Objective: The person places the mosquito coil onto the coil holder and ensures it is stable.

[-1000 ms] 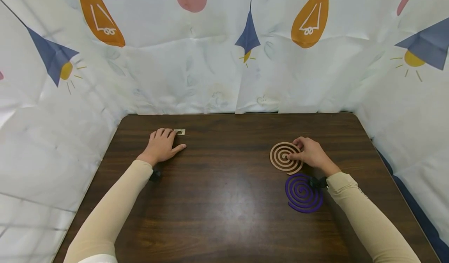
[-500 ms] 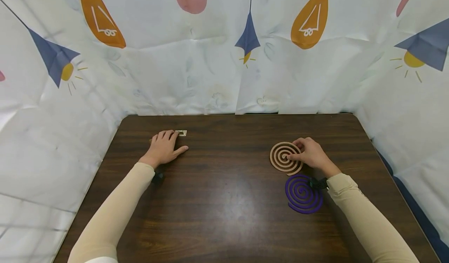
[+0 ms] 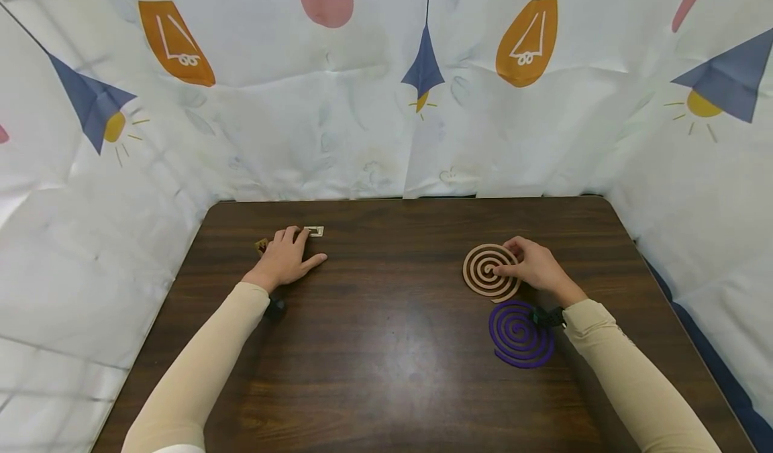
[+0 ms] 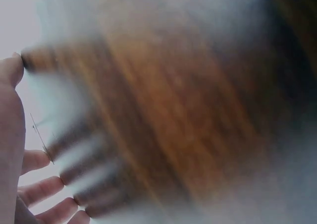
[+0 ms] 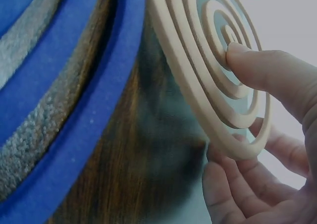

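Tan coil (image 3: 483, 271) sits at about 9 o'clock from the right hand (image 3: 535, 265), which has it pinched, thumb on the middle, fingers by the rim, so that's easily the nearer hand. It's round, no real long axis. Left hand (image 3: 284, 258) is way off at 9 o'clock, fingers spread, gripping nothing. Count: one tan coil, one purple coil (image 3: 519, 332) at its 5 o'clock, one tag (image 3: 315, 231) and one brown bit (image 3: 262, 245) at the left hand's 1 and 10.

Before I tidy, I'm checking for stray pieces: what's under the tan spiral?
Through the gaps in the tan spiral, dark table shows; fingers of the right hand reach under its edge. Whatever lies beneath its solid strips or those fingers is covered.
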A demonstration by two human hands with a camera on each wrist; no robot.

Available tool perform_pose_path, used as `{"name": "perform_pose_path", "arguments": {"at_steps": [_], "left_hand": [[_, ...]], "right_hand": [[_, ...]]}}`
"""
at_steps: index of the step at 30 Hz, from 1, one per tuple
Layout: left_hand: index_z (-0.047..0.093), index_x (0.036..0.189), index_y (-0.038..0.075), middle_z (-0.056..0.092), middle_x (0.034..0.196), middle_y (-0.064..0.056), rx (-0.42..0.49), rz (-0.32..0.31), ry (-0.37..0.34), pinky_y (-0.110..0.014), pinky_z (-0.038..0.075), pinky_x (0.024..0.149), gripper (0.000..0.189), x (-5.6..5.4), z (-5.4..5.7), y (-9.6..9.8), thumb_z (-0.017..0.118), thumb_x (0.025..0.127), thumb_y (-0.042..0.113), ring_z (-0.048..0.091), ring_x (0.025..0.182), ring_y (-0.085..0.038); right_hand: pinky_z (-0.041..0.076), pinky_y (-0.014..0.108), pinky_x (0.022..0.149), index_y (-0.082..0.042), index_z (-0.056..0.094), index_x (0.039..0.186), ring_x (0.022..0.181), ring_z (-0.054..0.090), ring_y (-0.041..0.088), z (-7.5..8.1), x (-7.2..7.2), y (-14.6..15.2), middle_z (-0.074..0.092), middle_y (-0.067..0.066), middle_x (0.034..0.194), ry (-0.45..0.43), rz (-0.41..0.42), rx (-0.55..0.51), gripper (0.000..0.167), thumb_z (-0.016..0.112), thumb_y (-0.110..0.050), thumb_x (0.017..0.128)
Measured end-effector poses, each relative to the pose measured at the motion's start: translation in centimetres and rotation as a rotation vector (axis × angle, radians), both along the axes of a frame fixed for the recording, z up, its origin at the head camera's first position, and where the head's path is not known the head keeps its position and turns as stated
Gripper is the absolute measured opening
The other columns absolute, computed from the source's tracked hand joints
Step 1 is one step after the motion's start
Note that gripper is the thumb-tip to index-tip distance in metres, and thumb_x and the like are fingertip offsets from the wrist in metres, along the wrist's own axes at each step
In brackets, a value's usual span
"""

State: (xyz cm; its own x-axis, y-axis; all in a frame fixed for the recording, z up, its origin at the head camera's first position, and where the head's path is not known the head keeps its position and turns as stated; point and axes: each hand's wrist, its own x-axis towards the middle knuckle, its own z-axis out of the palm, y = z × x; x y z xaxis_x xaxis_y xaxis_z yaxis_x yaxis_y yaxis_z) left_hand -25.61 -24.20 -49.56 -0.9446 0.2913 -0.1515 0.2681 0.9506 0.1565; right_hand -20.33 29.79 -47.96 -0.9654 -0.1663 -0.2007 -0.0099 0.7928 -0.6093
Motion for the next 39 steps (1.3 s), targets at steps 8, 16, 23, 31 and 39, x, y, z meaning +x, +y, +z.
{"name": "perform_pose_path", "arguments": {"at_steps": [8,16,23,31,39], "left_hand": [[0.030,0.161,-0.004,0.032,0.159,-0.034,-0.018,0.000,0.019,-0.071,0.035,0.114,0.088,0.3,-0.2,0.0,0.049,0.104,0.061,0.033,0.146,-0.056],[0.031,0.161,-0.002,0.033,0.160,-0.032,-0.014,0.014,0.016,-0.072,0.035,0.114,0.088,0.8,0.0,0.4,0.050,0.103,0.062,0.033,0.146,-0.055],[0.031,0.161,-0.002,0.033,0.161,-0.032,-0.036,0.015,0.015,-0.071,0.034,0.115,0.088,0.9,0.1,0.8,0.048,0.103,0.063,0.034,0.147,-0.054],[0.033,0.160,-0.002,0.035,0.160,-0.032,-0.026,0.005,0.040,-0.070,0.035,0.116,0.086,1.4,0.3,1.3,0.049,0.104,0.061,0.037,0.145,-0.054],[0.033,0.160,0.000,0.036,0.160,-0.030,-0.015,0.009,0.034,-0.069,0.035,0.115,0.085,1.6,0.3,1.7,0.049,0.104,0.062,0.037,0.145,-0.053]], "right_hand": [[0.050,0.035,0.077,-0.009,0.052,0.130,0.090,0.067,0.023,0.3,0.2,0.1,0.074,0.014,0.110,-0.030,-0.009,-0.046,0.059,0.079,-0.043,0.091],[0.047,0.031,0.070,-0.005,0.047,0.128,0.081,0.065,0.018,0.3,0.5,0.0,0.075,0.011,0.097,-0.088,-0.007,-0.173,0.054,0.078,-0.034,0.094],[0.053,0.031,0.072,0.000,0.042,0.133,0.084,0.072,0.019,0.5,0.8,-0.2,0.074,0.014,0.095,-0.118,0.002,-0.301,0.055,0.075,-0.025,0.097],[0.057,0.032,0.080,0.002,0.051,0.143,0.087,0.070,0.016,0.2,1.1,-0.4,0.073,0.017,0.108,-0.117,-0.028,-0.280,0.064,0.076,-0.033,0.095],[0.059,0.027,0.077,0.001,0.059,0.136,0.087,0.069,0.009,-0.2,1.5,-0.7,0.073,0.013,0.111,-0.159,-0.059,-0.400,0.052,0.073,-0.033,0.098]]}}
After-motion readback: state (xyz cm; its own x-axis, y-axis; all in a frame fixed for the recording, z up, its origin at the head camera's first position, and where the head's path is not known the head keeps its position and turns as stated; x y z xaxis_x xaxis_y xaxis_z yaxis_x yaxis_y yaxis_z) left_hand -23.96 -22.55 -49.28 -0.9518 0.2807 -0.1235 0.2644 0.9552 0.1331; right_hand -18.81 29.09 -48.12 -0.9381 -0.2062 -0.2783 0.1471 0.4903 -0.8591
